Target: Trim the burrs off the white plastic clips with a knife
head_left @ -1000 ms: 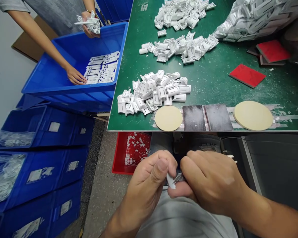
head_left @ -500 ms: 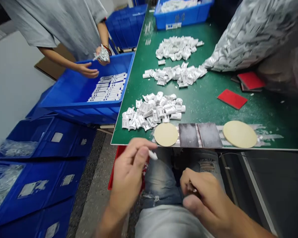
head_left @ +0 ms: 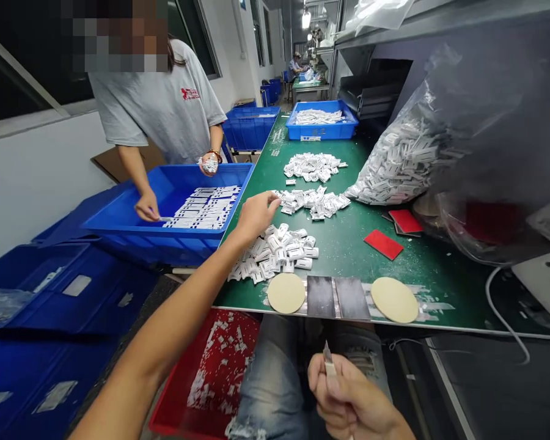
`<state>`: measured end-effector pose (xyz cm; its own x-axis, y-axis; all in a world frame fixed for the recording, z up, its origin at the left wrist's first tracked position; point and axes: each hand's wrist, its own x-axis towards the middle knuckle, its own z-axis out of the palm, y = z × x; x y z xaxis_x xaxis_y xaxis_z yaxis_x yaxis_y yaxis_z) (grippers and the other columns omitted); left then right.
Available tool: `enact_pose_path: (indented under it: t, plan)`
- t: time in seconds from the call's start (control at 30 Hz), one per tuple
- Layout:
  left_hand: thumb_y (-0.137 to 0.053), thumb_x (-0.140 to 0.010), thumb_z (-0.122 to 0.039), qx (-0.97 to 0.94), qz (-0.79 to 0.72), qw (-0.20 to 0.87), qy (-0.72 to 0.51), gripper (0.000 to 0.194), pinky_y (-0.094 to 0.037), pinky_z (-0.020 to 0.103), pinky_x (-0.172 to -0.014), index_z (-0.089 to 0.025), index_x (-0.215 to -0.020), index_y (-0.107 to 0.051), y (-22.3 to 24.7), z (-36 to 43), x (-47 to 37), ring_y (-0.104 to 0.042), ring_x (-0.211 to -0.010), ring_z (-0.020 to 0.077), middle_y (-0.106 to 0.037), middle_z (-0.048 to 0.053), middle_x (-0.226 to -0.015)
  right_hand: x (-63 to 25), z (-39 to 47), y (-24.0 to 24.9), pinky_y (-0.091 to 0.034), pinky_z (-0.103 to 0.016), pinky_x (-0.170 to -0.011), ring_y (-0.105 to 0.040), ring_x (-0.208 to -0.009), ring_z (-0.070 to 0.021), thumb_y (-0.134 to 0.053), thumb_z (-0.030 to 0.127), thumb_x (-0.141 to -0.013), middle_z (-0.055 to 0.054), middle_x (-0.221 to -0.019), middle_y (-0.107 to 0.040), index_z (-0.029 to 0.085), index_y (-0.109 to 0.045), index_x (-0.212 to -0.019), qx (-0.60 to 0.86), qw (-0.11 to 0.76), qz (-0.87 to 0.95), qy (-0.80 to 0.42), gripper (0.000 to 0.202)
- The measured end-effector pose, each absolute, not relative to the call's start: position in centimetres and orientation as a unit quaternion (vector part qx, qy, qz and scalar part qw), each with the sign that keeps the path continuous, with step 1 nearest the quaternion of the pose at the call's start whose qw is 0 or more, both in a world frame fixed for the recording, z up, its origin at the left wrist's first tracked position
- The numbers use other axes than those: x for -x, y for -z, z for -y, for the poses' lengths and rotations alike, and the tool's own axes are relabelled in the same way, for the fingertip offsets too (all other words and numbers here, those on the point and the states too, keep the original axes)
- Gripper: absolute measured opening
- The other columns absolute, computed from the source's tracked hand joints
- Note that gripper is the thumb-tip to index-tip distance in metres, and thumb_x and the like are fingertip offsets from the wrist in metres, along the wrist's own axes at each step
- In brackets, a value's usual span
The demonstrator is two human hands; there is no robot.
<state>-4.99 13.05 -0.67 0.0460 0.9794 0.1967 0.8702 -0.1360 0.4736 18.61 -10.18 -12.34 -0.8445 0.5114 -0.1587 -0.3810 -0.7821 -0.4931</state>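
My left hand (head_left: 258, 214) is stretched over the table, fingertips pinched together at the left end of the middle pile of white plastic parts (head_left: 318, 201). Whatever is between those fingers, if anything, is hidden. Just below that arm lies a nearer pile of white slotted parts (head_left: 282, 249), partly covered by the wrist. Above my lap, my right hand (head_left: 343, 391) is closed around a small craft knife (head_left: 330, 362), its blade pointing up. A third pile of white parts (head_left: 312, 166) sits farther back.
Along the front edge of the green table (head_left: 339, 244) lie two cream discs and two dark abrasive pads (head_left: 319, 297). A bulging bag (head_left: 403, 159) stands right, near red pads (head_left: 384, 244). A co-worker handles parts over a blue bin (head_left: 165, 231). A red bin (head_left: 183, 400) holds white scraps.
My left hand has moved from the table's front edge forward to the middle pile; its small white piece is no longer visible. My right hand has turned, showing the knife. The view has tilted up.
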Motion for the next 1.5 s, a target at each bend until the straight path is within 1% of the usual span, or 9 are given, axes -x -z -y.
enact_pose_path:
  t: [0.2, 0.4, 0.6, 0.73, 0.83, 0.9, 1.1, 1.37, 1.5]
  plan:
    - [-0.063, -0.096, -0.033, -0.700, -0.667, 0.161, -0.200, 0.033, -0.056, 0.047, -0.090, -0.017, -0.125, -0.061, 1.9, -17.3, 3.8, -0.065, -0.107, 0.0250, -0.063, 0.011, -0.127, -18.8, 11.3, 11.9, -0.012, -0.013, -0.033, -0.015, -0.034, 0.0000, -0.077, 0.057, -0.077, 0.014, -0.047, -0.035, 0.021, -0.052, -0.087, 0.173, 0.270, 0.252, -0.913, 0.045]
    - [-0.063, -0.096, -0.032, -0.667, -0.675, 0.207, -0.237, 0.030, -0.057, 0.045, -0.087, -0.016, -0.121, -0.063, 0.5, -16.3, 4.9, -0.066, -0.103, 0.0235, -0.065, 0.010, -0.122, -18.8, 11.2, 11.0, -0.012, -0.015, -0.034, -0.015, -0.035, -0.0006, -0.076, 0.059, -0.078, 0.014, -0.045, -0.033, 0.020, -0.052, -0.085, 0.209, 0.272, 0.281, -0.896, 0.046]
    - [-0.066, -0.092, -0.038, -0.658, -0.605, 0.279, -0.351, 0.022, -0.056, 0.029, -0.071, -0.017, -0.100, -0.069, -1.9, -3.0, 4.6, -0.069, -0.079, 0.0187, -0.073, 0.005, -0.089, -17.4, 11.0, 9.3, -0.015, -0.018, -0.040, -0.014, -0.040, -0.0030, -0.064, 0.062, -0.088, 0.014, -0.051, -0.027, 0.022, -0.050, -0.090, 0.284, 0.343, 0.318, -0.837, 0.042]
    - [-0.070, -0.088, -0.023, -0.647, -0.500, 0.425, -0.388, 0.006, -0.054, 0.027, -0.073, -0.021, -0.083, -0.073, 0.2, 8.4, 2.8, -0.069, -0.081, 0.0189, -0.073, 0.004, -0.084, -16.1, 11.3, 8.4, -0.018, -0.022, -0.047, -0.024, -0.050, -0.0050, -0.069, 0.068, -0.078, 0.009, -0.059, -0.038, 0.019, -0.059, -0.091, 0.316, 0.387, 0.375, -0.781, 0.052]
    - [-0.072, -0.085, -0.023, -0.555, -0.521, 0.496, -0.417, 0.003, -0.053, 0.025, -0.070, -0.021, -0.086, -0.075, 2.8, 12.4, 2.0, -0.069, -0.081, 0.0186, -0.074, 0.005, -0.088, -15.2, 11.5, 7.8, -0.025, -0.023, -0.054, -0.037, -0.059, -0.0072, -0.064, 0.051, -0.090, 0.004, -0.063, -0.046, 0.017, -0.059, -0.073, 0.360, 0.374, 0.532, -0.669, 0.039]
    - [-0.074, -0.084, -0.028, -0.490, -0.564, 0.517, -0.417, 0.011, -0.053, 0.025, -0.071, -0.021, -0.094, -0.074, 4.3, 13.2, 2.2, -0.068, -0.081, 0.0184, -0.074, 0.005, -0.092, -14.7, 11.6, 7.5, -0.030, -0.022, -0.056, -0.045, -0.060, -0.0077, -0.051, 0.038, -0.100, 0.003, -0.065, -0.052, 0.018, -0.058, -0.074, 0.376, 0.360, 0.661, -0.541, 0.033]
    - [-0.055, -0.099, -0.037, -0.559, -0.587, 0.487, -0.326, 0.024, -0.046, 0.026, -0.077, -0.021, -0.094, -0.072, 5.4, 13.7, 4.5, -0.065, -0.086, 0.0172, -0.072, 0.004, -0.091, -13.9, 11.8, 8.1, -0.038, -0.024, -0.057, -0.057, -0.058, -0.0107, -0.045, 0.025, -0.103, 0.000, -0.070, -0.063, 0.018, -0.062, -0.092, 0.349, 0.378, 0.814, -0.271, 0.021]
    - [-0.034, -0.102, -0.039, -0.592, -0.637, 0.379, -0.317, 0.046, -0.040, 0.026, -0.061, -0.021, -0.068, -0.058, 9.8, 17.8, 5.6, -0.056, -0.061, 0.0149, -0.059, 0.001, -0.065, -11.6, 14.2, 9.6, -0.031, -0.029, -0.053, -0.049, -0.051, -0.0128, -0.046, 0.020, -0.102, 0.001, -0.062, -0.057, 0.018, -0.059, -0.083, 0.346, 0.392, 0.818, -0.241, 0.023]
    - [-0.029, -0.102, -0.035, -0.466, -0.771, 0.305, -0.308, 0.040, -0.044, 0.028, -0.056, -0.021, -0.078, -0.059, 12.8, 19.1, 10.7, -0.056, -0.056, 0.0180, -0.058, 0.001, -0.062, -11.4, 14.8, 9.7, -0.032, -0.027, -0.053, -0.047, -0.051, -0.0113, -0.042, 0.024, -0.104, 0.003, -0.061, -0.054, 0.019, -0.058, -0.082, 0.371, 0.406, 0.785, -0.286, 0.027]
